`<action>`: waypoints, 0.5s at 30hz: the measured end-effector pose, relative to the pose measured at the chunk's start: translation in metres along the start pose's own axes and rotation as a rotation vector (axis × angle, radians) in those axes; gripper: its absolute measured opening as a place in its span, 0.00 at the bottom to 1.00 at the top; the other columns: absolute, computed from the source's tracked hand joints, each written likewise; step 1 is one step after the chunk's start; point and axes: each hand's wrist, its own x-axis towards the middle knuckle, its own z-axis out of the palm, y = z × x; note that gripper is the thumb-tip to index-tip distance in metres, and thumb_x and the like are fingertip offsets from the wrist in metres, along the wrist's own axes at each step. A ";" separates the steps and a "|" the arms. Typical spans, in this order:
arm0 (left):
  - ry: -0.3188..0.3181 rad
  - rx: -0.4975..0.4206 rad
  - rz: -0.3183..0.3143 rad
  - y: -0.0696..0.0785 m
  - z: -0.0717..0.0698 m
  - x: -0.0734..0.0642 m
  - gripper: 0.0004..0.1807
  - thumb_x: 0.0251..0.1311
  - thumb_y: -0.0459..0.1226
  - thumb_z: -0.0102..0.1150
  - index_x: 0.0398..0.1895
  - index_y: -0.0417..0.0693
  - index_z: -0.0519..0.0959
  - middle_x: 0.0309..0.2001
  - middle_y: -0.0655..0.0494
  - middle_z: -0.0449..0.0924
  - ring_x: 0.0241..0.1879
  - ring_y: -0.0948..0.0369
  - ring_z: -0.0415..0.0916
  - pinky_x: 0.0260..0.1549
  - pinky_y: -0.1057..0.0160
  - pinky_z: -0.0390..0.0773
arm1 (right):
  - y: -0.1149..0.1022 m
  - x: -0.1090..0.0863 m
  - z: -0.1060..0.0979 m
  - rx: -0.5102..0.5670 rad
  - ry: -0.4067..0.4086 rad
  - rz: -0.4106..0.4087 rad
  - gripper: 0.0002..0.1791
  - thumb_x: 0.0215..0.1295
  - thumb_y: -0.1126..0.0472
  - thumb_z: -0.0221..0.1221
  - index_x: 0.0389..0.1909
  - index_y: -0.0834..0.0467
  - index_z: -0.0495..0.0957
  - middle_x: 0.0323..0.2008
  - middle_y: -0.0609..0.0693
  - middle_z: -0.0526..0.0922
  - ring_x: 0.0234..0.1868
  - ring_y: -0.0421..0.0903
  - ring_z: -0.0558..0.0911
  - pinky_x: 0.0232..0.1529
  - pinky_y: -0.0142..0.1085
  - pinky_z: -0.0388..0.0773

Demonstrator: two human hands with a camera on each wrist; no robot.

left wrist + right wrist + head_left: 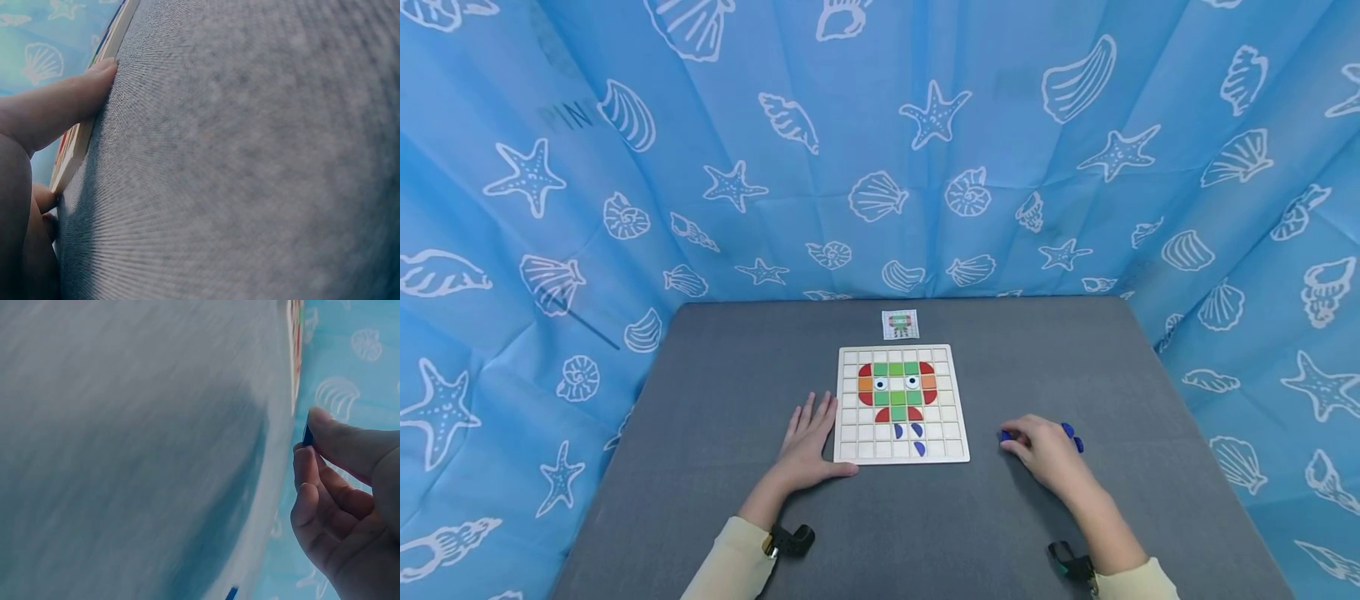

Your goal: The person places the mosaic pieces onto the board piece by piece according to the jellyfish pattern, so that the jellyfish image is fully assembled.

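Note:
A white gridded board (955, 417) lies on the table with red, green and orange tiles, two eye tiles, and several blue half-round pieces (919, 448) near its lower rows. At the board's lower left corner my left hand (808, 446) rests with fingers spread, thumb along the front edge, as the left wrist view also shows. Right of the board, my right hand (1045, 454) pinches a blue piece (307, 435) between thumb and fingertips, held above the table. More blue pieces (1078, 444) lie on the table just beyond that hand, partly hidden by it.
A small printed card (899, 324) with a matching coloured picture lies behind the board. The grey table (760, 358) reaches back to a blue curtain (865, 242) with white shells and starfish. A dark wrist strap device (793, 542) sits at each wrist.

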 end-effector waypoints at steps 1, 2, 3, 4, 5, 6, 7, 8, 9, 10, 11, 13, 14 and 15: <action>-0.001 0.002 -0.002 0.000 0.000 0.000 0.71 0.42 0.73 0.67 0.83 0.50 0.45 0.83 0.51 0.38 0.82 0.48 0.26 0.77 0.41 0.33 | -0.003 0.002 0.002 0.008 0.005 -0.014 0.13 0.58 0.64 0.72 0.44 0.61 0.87 0.32 0.48 0.83 0.29 0.37 0.76 0.31 0.36 0.75; -0.002 0.004 -0.003 -0.001 0.001 0.000 0.71 0.42 0.73 0.67 0.83 0.50 0.44 0.83 0.51 0.38 0.82 0.48 0.26 0.77 0.41 0.33 | -0.007 0.004 0.003 0.016 0.007 -0.025 0.13 0.58 0.64 0.72 0.44 0.61 0.87 0.32 0.48 0.84 0.29 0.37 0.76 0.31 0.36 0.75; -0.005 0.009 -0.005 -0.001 0.001 0.000 0.71 0.42 0.74 0.66 0.83 0.50 0.44 0.83 0.52 0.38 0.82 0.48 0.25 0.77 0.41 0.33 | -0.011 0.006 0.005 0.022 0.006 -0.034 0.13 0.58 0.64 0.72 0.44 0.61 0.87 0.33 0.48 0.84 0.30 0.37 0.76 0.31 0.36 0.75; -0.006 0.013 -0.007 -0.001 0.001 0.001 0.71 0.42 0.74 0.66 0.83 0.50 0.44 0.83 0.52 0.38 0.82 0.48 0.25 0.77 0.41 0.33 | -0.015 0.008 0.007 0.030 0.004 -0.041 0.13 0.57 0.64 0.72 0.43 0.61 0.87 0.33 0.48 0.84 0.30 0.37 0.76 0.31 0.35 0.75; -0.007 0.015 -0.008 -0.002 0.001 0.001 0.71 0.42 0.75 0.65 0.83 0.50 0.44 0.83 0.52 0.38 0.82 0.48 0.25 0.77 0.41 0.33 | -0.018 0.009 0.009 0.035 0.001 -0.046 0.13 0.57 0.64 0.72 0.43 0.61 0.87 0.33 0.48 0.84 0.30 0.36 0.75 0.31 0.35 0.75; -0.008 0.018 -0.009 -0.002 0.001 0.001 0.71 0.42 0.75 0.65 0.83 0.51 0.43 0.83 0.52 0.38 0.82 0.48 0.25 0.77 0.42 0.33 | -0.023 0.011 0.010 0.044 -0.002 -0.053 0.13 0.57 0.64 0.72 0.43 0.61 0.87 0.34 0.48 0.84 0.30 0.37 0.75 0.32 0.35 0.75; -0.009 0.018 -0.009 -0.002 0.002 0.001 0.71 0.42 0.75 0.65 0.83 0.51 0.43 0.83 0.53 0.37 0.82 0.49 0.25 0.77 0.42 0.33 | -0.027 0.013 0.012 0.049 -0.005 -0.060 0.13 0.57 0.64 0.73 0.43 0.61 0.87 0.34 0.49 0.84 0.30 0.37 0.75 0.31 0.35 0.75; -0.009 0.013 -0.008 -0.002 0.002 0.001 0.71 0.42 0.75 0.65 0.83 0.51 0.43 0.83 0.53 0.37 0.82 0.49 0.25 0.77 0.42 0.33 | -0.031 0.015 0.014 0.047 -0.006 -0.065 0.13 0.57 0.64 0.73 0.43 0.61 0.87 0.34 0.49 0.84 0.30 0.37 0.75 0.31 0.35 0.74; -0.009 0.010 -0.007 -0.002 0.001 0.000 0.71 0.42 0.75 0.65 0.83 0.51 0.43 0.83 0.53 0.37 0.82 0.49 0.25 0.77 0.42 0.32 | -0.034 0.016 0.015 0.048 -0.009 -0.072 0.13 0.57 0.64 0.73 0.43 0.61 0.87 0.34 0.49 0.84 0.30 0.37 0.74 0.31 0.34 0.74; -0.008 0.008 -0.006 -0.002 0.001 0.000 0.71 0.42 0.75 0.65 0.83 0.51 0.43 0.83 0.53 0.37 0.82 0.48 0.25 0.77 0.42 0.32 | -0.038 0.018 0.016 0.050 -0.010 -0.079 0.13 0.57 0.64 0.73 0.43 0.61 0.87 0.34 0.49 0.85 0.30 0.37 0.74 0.31 0.34 0.74; -0.008 0.005 -0.005 -0.001 0.001 0.000 0.71 0.42 0.74 0.66 0.83 0.51 0.43 0.83 0.52 0.38 0.82 0.48 0.25 0.77 0.42 0.32 | -0.042 0.019 0.017 0.052 -0.012 -0.086 0.13 0.57 0.64 0.73 0.43 0.61 0.88 0.35 0.50 0.85 0.30 0.37 0.74 0.31 0.34 0.73; -0.008 0.002 -0.003 -0.001 0.001 0.000 0.71 0.42 0.74 0.66 0.83 0.51 0.43 0.83 0.52 0.37 0.81 0.48 0.25 0.77 0.42 0.32 | -0.047 0.022 0.020 0.054 -0.015 -0.101 0.13 0.57 0.64 0.73 0.43 0.62 0.87 0.35 0.51 0.85 0.30 0.38 0.75 0.31 0.34 0.73; -0.006 -0.001 -0.001 -0.001 0.000 0.000 0.71 0.42 0.74 0.66 0.83 0.50 0.44 0.83 0.52 0.38 0.81 0.48 0.25 0.77 0.41 0.32 | -0.050 0.023 0.021 0.052 -0.017 -0.104 0.13 0.57 0.64 0.73 0.43 0.61 0.87 0.35 0.51 0.85 0.30 0.38 0.75 0.31 0.34 0.73; -0.005 0.000 -0.001 -0.001 0.000 0.000 0.71 0.42 0.74 0.66 0.83 0.50 0.44 0.83 0.52 0.38 0.82 0.48 0.25 0.77 0.41 0.33 | -0.053 0.024 0.022 0.056 -0.021 -0.105 0.13 0.57 0.64 0.73 0.43 0.62 0.87 0.34 0.51 0.85 0.30 0.39 0.75 0.32 0.35 0.73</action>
